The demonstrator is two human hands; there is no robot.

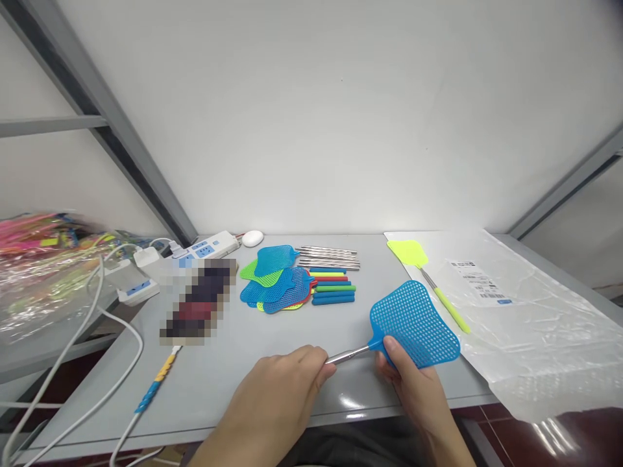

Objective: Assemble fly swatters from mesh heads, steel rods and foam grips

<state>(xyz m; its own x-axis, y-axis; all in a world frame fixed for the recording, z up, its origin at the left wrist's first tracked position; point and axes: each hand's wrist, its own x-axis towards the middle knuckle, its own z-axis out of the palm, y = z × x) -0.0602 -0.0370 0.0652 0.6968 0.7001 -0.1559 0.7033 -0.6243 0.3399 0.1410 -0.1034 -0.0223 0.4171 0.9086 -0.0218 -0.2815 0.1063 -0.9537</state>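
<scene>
A fly swatter with a blue mesh head [413, 318] and a thin metal rod [348, 355] is held above the table's front part. My left hand [282, 389] is closed round the rod's lower end; whatever lies inside that fist is hidden. At the neck, where rod meets head, my right hand [413, 383] pinches the swatter between thumb and fingers. Beyond my hands lie loose blue, green, yellow and red swatter heads [265, 292], metal rods [328, 256] and coloured handle grips [335, 295]. To the right rests a whole yellow fly swatter [409, 251].
A clear plastic bag with a label [479, 282] spreads over the table's right side. At left are a pixelated object [199, 305] with a cable, white power strips [221, 243] and a white mouse [253, 239]. Plastic-wrapped colourful goods [43, 272] sit at far left.
</scene>
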